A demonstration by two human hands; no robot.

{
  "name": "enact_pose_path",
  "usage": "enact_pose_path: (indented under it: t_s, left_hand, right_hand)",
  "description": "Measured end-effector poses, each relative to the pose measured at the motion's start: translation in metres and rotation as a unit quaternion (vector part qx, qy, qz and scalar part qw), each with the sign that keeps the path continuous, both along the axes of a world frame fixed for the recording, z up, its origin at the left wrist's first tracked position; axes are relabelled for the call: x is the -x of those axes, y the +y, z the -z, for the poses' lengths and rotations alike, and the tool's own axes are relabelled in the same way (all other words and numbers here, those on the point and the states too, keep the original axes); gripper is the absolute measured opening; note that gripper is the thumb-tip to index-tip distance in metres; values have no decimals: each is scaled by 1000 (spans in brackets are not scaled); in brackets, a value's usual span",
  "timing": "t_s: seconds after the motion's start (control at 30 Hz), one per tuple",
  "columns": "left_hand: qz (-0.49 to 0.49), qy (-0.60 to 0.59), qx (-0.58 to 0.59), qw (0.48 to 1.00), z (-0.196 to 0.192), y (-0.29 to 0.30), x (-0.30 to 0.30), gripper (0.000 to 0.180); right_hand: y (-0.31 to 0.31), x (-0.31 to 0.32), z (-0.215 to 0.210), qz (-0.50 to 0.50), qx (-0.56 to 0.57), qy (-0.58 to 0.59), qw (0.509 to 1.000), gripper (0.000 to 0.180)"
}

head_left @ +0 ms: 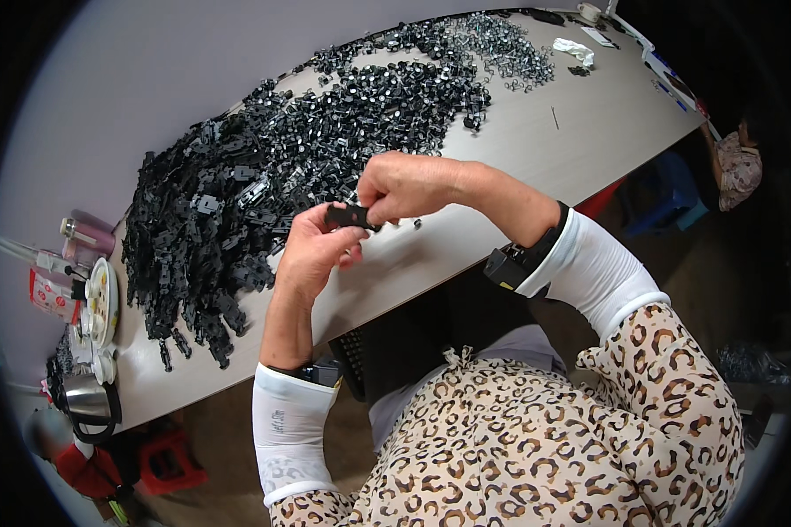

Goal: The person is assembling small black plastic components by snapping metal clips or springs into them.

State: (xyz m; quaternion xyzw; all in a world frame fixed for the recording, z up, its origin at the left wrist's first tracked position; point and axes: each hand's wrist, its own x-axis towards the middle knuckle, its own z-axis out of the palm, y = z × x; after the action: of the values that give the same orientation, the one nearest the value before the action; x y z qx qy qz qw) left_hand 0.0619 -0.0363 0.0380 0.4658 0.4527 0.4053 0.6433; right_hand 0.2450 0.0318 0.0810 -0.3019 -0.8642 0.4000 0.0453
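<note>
A flat black plastic part (350, 217) with small holes is held up over the near side of the table. My left hand (312, 255) pinches it between thumb and fingers. At the part's right end, the bent fingers and thumb of my right hand (409, 186) are closed on it. Whether a smaller piece is also between the right fingertips is hidden. Just to the right of the part, a small dark piece (417, 223) lies on the tabletop.
Black plastic parts (193, 237) are heaped on the table's left (510, 158). Behind my hands spread small black-and-silver pieces (369, 110), with metal rings (505, 53) farther back. A plate (104, 303), a pink bottle (88, 235) and a metal pot (88, 400) stand far left. Stools (664, 189) are below.
</note>
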Motion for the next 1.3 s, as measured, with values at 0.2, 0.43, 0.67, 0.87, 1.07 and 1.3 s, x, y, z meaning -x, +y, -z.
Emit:
enact_pose_path:
  t_s: [0.2, 0.43, 0.67, 0.87, 1.07, 1.3]
  left_hand:
    - [-48, 56, -44, 996, 5, -3, 6, 13]
    - [-155, -142, 19, 977, 40, -9, 29, 10]
    - [-115, -116, 41, 986, 41, -12, 12, 13]
    - [-123, -106, 56, 985, 37, -13, 11, 11]
    - [-124, -104, 49, 986, 40, -11, 10, 11]
    - [-144, -76, 55, 985, 34, -12, 8, 11]
  right_hand:
    - [-2, -2, 17, -19, -79, 26, 996, 13]
    - [-26, -44, 49, 70, -238, -6, 969, 7]
    - [-39, -47, 47, 110, -274, -3, 955, 7]
    - [-33, -36, 58, 67, -273, -34, 959, 12]
    - [-42, -32, 59, 117, -291, 34, 949, 19]
    - [-44, -8, 66, 90, -323, -19, 942, 22]
